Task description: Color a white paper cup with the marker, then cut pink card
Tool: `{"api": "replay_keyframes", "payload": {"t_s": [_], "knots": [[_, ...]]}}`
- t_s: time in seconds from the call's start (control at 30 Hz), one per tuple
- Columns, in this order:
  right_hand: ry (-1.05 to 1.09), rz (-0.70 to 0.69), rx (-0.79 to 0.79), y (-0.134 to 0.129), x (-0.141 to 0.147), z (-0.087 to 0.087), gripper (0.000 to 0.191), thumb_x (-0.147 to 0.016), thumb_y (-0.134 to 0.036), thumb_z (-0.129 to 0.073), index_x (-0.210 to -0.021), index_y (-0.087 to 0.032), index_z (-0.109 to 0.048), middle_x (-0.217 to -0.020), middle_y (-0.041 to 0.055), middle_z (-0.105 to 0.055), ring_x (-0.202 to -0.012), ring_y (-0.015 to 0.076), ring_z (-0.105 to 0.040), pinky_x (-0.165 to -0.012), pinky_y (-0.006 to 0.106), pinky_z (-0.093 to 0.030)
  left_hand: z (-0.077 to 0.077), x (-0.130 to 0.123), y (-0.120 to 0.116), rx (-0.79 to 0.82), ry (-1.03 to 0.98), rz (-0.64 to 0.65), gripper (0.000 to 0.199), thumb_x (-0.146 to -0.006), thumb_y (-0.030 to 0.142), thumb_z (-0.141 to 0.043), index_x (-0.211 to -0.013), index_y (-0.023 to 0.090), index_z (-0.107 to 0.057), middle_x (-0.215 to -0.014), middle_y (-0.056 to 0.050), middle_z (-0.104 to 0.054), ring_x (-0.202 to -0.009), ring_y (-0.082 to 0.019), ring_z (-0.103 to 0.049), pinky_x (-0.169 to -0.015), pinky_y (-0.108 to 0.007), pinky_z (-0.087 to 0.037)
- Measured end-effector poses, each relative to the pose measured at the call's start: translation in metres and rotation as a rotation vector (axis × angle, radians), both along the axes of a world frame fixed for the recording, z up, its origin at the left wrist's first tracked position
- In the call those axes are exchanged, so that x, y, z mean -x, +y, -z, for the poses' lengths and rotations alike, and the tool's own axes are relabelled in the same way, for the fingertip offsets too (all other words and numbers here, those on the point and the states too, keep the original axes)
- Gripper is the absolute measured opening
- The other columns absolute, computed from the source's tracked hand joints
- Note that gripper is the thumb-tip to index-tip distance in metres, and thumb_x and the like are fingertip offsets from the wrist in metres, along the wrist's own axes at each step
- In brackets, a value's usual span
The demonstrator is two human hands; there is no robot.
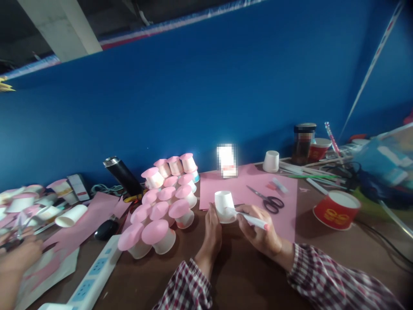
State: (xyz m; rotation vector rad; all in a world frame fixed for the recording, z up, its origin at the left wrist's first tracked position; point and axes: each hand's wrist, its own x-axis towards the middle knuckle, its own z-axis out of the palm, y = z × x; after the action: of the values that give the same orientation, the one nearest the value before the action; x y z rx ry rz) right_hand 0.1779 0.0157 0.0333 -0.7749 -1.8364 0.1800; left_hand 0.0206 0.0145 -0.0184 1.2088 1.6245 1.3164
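Note:
A white paper cup (225, 206) stands on the table in front of me, narrow end up as far as I can tell. My left hand (212, 230) holds it from the left, fingers along its side. In my right hand (261, 234) is a white marker-like pen (254, 221) with a red end, its tip at or close to the right side of the cup. Just left of my hands stand several paper cups (166, 243) topped with pink paper discs (158, 231). Black-handled scissors (271, 202) lie on a pink paper sheet (287, 221) beyond my right hand.
A power strip (93, 271), a computer mouse (106, 229) and a black flask (124, 176) lie to the left. Another person's hand (22, 249) works at the far left. A red paper bowl (337, 211), a spare white cup (271, 161) and a dark jar (303, 144) stand right.

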Motion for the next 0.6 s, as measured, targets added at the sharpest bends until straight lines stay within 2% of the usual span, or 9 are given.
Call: {"api": "replay_keyframes", "payload": {"t_s": [0.13, 0.27, 0.43, 0.6], "knots": [[0.021, 0.031, 0.033, 0.001, -0.001, 0.000, 0.009, -0.088, -0.020, -0.049, -0.092, -0.019, -0.056, -0.072, 0.0022, -0.065, -0.059, 0.0143, -0.062, -0.056, 0.026, -0.049, 0.001, 0.003, 0.001, -0.032, -0.038, -0.016, 0.063, -0.090, 0.039, -0.041, -0.140, 0.003, -0.036, -0.146, -0.023, -0.035, -0.137, -0.030, -0.032, -0.108, -0.037, -0.033], [0.035, 0.044, 0.059, 0.001, -0.002, -0.002, 0.007, -0.088, -0.022, -0.049, -0.091, -0.019, -0.055, -0.067, 0.0010, -0.063, -0.054, 0.0141, -0.061, -0.054, 0.026, -0.049, 0.011, 0.012, 0.002, -0.148, 0.004, 0.074, 0.072, -0.079, 0.044, -0.058, -0.136, 0.002, -0.043, -0.144, -0.025, -0.037, -0.136, -0.033, -0.032, -0.109, -0.037, -0.032], [0.055, 0.061, 0.053, 0.001, -0.002, -0.005, 0.007, -0.088, -0.021, -0.049, -0.091, -0.020, -0.055, -0.071, 0.0019, -0.065, -0.059, 0.0139, -0.063, -0.056, 0.025, -0.050, 0.027, 0.021, 0.003, -0.272, 0.121, 0.138, 0.070, -0.077, 0.048, -0.059, -0.129, 0.001, -0.050, -0.142, -0.025, -0.039, -0.137, -0.034, -0.028, -0.112, -0.041, -0.025], [0.089, 0.076, 0.042, 0.004, -0.003, -0.004, 0.006, -0.088, -0.020, -0.050, -0.091, -0.020, -0.055, -0.071, 0.0013, -0.065, -0.060, 0.0136, -0.062, -0.056, 0.024, -0.050, 0.029, 0.021, 0.005, -0.263, 0.135, 0.111, 0.076, -0.076, 0.050, -0.057, -0.130, -0.003, -0.047, -0.142, -0.029, -0.038, -0.134, -0.036, -0.034, -0.112, -0.041, -0.024]]}}
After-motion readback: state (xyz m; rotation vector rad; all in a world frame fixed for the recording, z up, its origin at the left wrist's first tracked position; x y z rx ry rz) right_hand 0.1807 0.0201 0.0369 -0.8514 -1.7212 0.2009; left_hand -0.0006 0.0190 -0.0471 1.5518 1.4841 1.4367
